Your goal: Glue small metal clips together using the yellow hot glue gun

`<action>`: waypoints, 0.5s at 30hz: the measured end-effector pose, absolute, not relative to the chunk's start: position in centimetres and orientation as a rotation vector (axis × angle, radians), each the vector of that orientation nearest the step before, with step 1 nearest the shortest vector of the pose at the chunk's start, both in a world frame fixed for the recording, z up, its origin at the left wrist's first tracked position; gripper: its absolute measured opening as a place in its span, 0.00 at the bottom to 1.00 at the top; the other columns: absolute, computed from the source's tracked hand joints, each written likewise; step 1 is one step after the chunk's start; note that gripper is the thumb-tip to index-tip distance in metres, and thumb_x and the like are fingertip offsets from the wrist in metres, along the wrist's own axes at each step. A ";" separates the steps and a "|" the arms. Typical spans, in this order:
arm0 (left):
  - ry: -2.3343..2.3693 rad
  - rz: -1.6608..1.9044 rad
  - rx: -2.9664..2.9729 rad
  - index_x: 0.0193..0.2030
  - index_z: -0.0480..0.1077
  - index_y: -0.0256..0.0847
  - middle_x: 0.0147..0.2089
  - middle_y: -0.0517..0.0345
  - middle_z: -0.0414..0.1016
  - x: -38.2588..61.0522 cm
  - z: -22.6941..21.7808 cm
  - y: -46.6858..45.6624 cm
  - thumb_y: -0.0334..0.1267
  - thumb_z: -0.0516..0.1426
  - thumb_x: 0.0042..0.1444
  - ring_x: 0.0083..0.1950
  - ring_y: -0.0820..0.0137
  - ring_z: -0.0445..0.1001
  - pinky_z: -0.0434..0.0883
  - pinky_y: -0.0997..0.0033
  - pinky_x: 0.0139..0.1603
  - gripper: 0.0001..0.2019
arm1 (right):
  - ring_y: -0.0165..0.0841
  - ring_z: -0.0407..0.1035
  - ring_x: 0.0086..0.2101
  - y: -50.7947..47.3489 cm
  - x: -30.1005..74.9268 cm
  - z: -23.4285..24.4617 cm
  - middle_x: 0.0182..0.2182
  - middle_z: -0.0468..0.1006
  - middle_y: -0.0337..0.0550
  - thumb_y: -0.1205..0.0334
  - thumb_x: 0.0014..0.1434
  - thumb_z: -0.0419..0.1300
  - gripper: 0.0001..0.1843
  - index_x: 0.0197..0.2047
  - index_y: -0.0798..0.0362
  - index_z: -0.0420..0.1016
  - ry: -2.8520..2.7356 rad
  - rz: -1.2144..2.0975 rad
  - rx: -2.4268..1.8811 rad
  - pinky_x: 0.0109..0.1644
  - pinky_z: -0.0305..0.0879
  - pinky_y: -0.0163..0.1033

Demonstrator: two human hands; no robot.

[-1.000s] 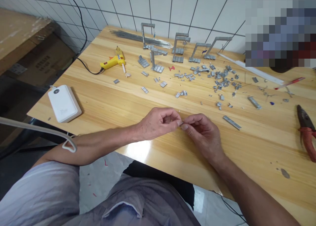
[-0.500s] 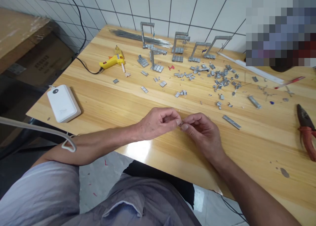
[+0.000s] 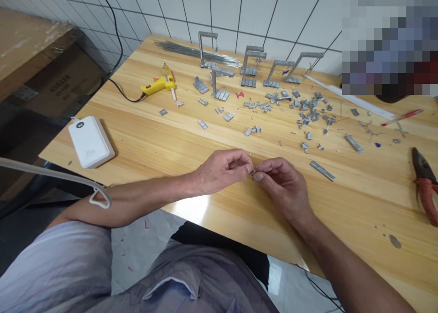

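My left hand point(image 3: 222, 169) and my right hand point(image 3: 284, 185) meet near the front edge of the wooden table point(image 3: 164, 144). Both are closed in a pinch on one tiny grey metal piece point(image 3: 252, 171) held between their fingertips, just above the tabletop. The piece is mostly hidden by my fingers, so its shape is unclear. Several more small grey metal pieces point(image 3: 308, 114) lie scattered farther back. A longer metal strip point(image 3: 322, 170) rests just right of my right hand.
A yellow glue gun point(image 3: 159, 85) with a black cord lies at the back left. A white box point(image 3: 91, 141) sits at the left edge. Several upright metal frames point(image 3: 251, 64) stand near the tiled wall. Red-handled pliers point(image 3: 424, 185) lie at the right.
Both hands stay pinched together in the same spot; only the camera view has shifted slightly.
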State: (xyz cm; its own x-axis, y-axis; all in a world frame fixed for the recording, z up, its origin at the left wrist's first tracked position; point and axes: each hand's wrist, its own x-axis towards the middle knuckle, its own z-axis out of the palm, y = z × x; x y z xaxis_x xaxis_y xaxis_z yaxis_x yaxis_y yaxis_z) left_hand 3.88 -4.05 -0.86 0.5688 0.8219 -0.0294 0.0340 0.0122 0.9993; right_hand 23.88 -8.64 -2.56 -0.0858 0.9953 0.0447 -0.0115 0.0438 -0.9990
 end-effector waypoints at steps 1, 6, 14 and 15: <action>0.776 0.731 1.450 0.37 0.73 0.37 0.32 0.61 0.73 3.8 -0.8 -4.0 0.42 0.60 0.64 0.31 0.77 0.68 0.65 0.77 0.32 0.10 | 0.28 0.75 0.32 -8.6 23.9 -2.5 0.32 0.82 0.36 0.55 0.59 0.74 0.09 0.38 0.46 0.80 -1.280 1.245 -1.127 0.38 0.72 0.35; 0.866 0.742 1.596 0.38 0.73 0.38 0.23 0.68 0.63 3.7 -0.9 -4.2 0.41 0.62 0.63 0.23 0.79 0.59 0.57 0.78 0.24 0.08 | 0.28 0.73 0.30 -8.6 23.9 -2.1 0.31 0.81 0.35 0.52 0.59 0.75 0.11 0.38 0.46 0.80 -1.263 1.241 -1.135 0.36 0.72 0.35; 0.838 0.856 1.827 0.36 0.73 0.39 0.24 0.68 0.67 3.8 -1.0 -4.2 0.34 0.61 0.60 0.23 0.81 0.61 0.59 0.80 0.24 0.03 | 0.30 0.75 0.32 -8.6 23.8 -2.2 0.32 0.82 0.37 0.52 0.59 0.74 0.11 0.38 0.47 0.79 -1.302 1.241 -1.138 0.38 0.74 0.36; 0.831 0.869 1.850 0.36 0.73 0.39 0.24 0.67 0.68 3.8 -1.0 -4.2 0.34 0.61 0.59 0.23 0.81 0.62 0.59 0.80 0.24 0.02 | 0.30 0.75 0.32 -8.6 23.8 -2.3 0.32 0.82 0.37 0.52 0.59 0.74 0.11 0.38 0.47 0.79 -1.312 1.233 -1.135 0.39 0.74 0.37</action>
